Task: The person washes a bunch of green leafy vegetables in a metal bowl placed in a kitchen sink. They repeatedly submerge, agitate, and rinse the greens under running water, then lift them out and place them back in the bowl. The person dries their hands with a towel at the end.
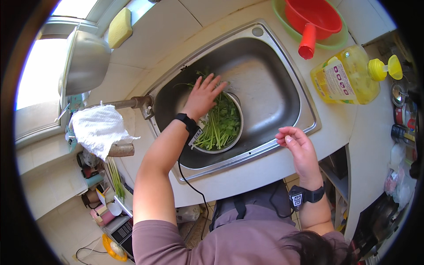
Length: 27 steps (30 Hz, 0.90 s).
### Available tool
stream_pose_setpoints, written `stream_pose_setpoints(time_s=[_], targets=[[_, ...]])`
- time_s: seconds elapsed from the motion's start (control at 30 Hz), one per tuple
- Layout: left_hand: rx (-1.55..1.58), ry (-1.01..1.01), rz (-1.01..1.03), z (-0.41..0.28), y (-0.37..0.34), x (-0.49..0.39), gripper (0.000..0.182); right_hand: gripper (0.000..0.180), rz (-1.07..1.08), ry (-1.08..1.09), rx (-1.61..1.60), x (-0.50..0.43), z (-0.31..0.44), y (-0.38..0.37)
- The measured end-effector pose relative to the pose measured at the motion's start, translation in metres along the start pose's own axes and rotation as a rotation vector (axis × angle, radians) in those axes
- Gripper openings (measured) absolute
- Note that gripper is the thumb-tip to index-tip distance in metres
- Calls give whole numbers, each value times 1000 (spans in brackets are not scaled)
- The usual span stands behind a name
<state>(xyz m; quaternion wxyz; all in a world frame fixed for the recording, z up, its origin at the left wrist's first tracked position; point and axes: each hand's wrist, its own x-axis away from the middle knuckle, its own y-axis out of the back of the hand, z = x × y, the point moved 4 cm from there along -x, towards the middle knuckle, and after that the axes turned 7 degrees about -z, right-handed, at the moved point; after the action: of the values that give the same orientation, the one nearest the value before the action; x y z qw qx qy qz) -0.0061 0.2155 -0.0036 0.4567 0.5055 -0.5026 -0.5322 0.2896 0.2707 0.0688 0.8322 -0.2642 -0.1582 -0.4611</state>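
A round metal basin (242, 127) of leafy green herbs (218, 129), which look like cilantro or celery, sits at the left end of the stainless-steel sink (265, 82). My left hand (204, 96) is over the herbs at the basin's far edge, palm down, fingers spread. Some leaves stick out beyond its fingertips, and it hides part of the bunch. At the sink's front right corner, my right hand (298, 149) hovers with loosely bent fingers and nothing visible in it. Each wrist wears a black strap with a small device.
A rusty faucet (142, 103) stands left of the sink, near a white cloth (99, 127). To the right are a yellow pump bottle (346, 76) and a red dipper (313, 20) in a green basin (343, 36). Green stalks (115, 179) lie left. A cable hangs from each wrist device.
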Motion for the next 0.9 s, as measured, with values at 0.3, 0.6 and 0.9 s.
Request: stream_pose_setpoints(time_s=[0.3,0.6,0.9], targets=[[185,442,381,16,-51,80,59,20,-11,-27,-9,0,-4,8],[188,481,632,7,-90,82,61,20,-26,-44,17,-2,-6,7],[351,140,330,-50,-18,52,68,20,2,-11,32,-2,3,0]])
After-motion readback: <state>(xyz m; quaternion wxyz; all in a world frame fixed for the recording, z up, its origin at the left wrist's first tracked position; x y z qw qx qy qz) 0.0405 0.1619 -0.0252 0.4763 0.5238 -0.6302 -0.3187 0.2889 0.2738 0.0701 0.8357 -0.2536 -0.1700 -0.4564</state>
